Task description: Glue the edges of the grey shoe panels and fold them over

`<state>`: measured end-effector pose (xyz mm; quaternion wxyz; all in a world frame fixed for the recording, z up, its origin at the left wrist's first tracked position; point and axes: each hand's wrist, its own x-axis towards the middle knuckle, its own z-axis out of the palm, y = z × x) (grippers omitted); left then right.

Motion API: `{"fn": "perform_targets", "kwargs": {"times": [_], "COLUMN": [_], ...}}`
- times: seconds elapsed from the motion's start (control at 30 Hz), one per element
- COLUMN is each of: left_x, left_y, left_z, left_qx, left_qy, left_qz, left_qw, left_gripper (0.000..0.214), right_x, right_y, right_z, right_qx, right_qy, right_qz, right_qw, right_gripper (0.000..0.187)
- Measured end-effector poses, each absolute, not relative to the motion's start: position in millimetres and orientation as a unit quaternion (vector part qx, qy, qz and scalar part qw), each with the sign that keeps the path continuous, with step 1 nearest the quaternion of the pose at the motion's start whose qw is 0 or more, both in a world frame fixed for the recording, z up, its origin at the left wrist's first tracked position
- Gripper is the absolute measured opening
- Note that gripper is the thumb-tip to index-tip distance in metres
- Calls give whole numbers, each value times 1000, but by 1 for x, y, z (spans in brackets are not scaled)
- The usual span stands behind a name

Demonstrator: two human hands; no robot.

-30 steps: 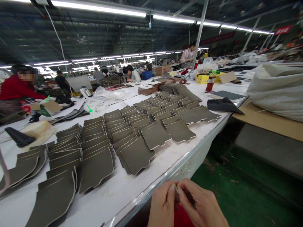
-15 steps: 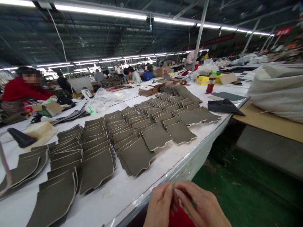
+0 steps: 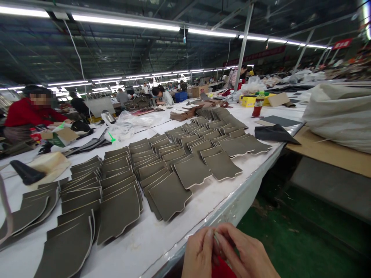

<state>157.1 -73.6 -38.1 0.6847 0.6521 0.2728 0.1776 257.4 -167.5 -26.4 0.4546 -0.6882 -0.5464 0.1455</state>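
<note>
My left hand and my right hand meet at the bottom of the view, just off the near edge of the table. Both are closed, thumbs and fingertips pinched together. A tiny pale bit shows between the fingertips, too small to name. Nearest to them on the white-covered table lie grey-brown cut pieces with light edges, like leather or padded material. They overlap in several long rows running away from me.
A black curved object rests at the left. Toward the right stand a bottle of red liquid, a yellow box and a large white sack on a brown board. A co-worker in a red top leans over the table's far left.
My hands stay pinched together and have shifted barely to the right. The pale bit between the fingertips shows more clearly. The view has tilted a little.
</note>
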Motion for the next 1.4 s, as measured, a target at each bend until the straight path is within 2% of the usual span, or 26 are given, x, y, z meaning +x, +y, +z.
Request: {"fn": "perform_targets", "kwargs": {"times": [0.23,0.5,0.67,0.83,1.07,1.27,1.4], "left_x": [153,154,154,155,155,156,156], "left_y": [-76,-78,-77,-76,-72,-70,-71], "left_z": [-35,-47,-49,-49,-51,-48,-51], "left_qx": [637,736,748,741,726,683,622], "left_qy": [283,279,276,267,264,278,249], "left_qz": [190,236,233,214,174,137,125], "left_qw": [692,570,557,578,611,661,732], "left_gripper": [61,50,46,45,48,51,60], "right_x": [255,256,256,255,256,259,264], "right_y": [-170,-172,-174,-171,-169,-167,-169], "right_z": [-22,-28,-30,-34,-26,-25,-22], "right_qx": [-687,-695,-713,-708,-723,-637,-621], "right_qy": [-554,-593,-580,-557,-479,-364,-327], "right_qz": [138,77,79,70,194,327,319], "right_qw": [449,399,385,429,459,595,637], "right_gripper": [16,18,18,20,25,30,33]}}
